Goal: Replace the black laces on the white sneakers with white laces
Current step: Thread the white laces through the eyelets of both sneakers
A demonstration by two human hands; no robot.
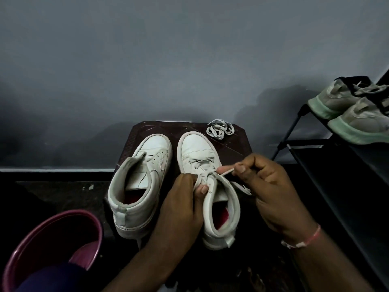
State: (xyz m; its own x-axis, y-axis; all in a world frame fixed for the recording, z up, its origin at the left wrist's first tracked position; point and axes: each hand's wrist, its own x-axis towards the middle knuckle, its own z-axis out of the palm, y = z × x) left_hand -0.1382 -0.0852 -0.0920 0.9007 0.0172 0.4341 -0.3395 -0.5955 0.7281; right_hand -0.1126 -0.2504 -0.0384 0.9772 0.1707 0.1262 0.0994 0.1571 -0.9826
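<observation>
- A dark brown patterned stool (pixel 235 151) stands against a grey wall (pixel 189 60). Two white high-top sneakers sit on it side by side, toes toward the wall.
- The left-side sneaker (pixel 139 182) stands untouched, its eyelet holes showing and its tongue standing up.
- The right-side sneaker (pixel 195 148) carries a flat white lace (pixel 200 165) crossed through its lower eyelets.
- The left hand (pixel 181 205) grips the right-side sneaker at the upper part of its lacing. Its fingers are curled over the near-left eyelet flap and its thumb is pressed against the edge by the collar.
- The right hand (pixel 267 186) pinches the free end of the flat white lace between thumb and forefinger, just beside the top eyelets. Its other fingers are curled in.
- The lace end runs as a short stretch from the shoe to that pinch.
- A coiled spare white lace (pixel 220 130) lies on the far right corner of the stool, apart from both sneakers.
- A thin pink wristband (pixel 303 241) circles the right wrist.
- A round maroon plastic bucket (pixel 52 234) sits at the lower left, near the stool.
- A black metal shoe rack (pixel 336 165) stands to the right. A pair of grey sneakers with pale green soles (pixel 347 110) rests on its top shelf.
</observation>
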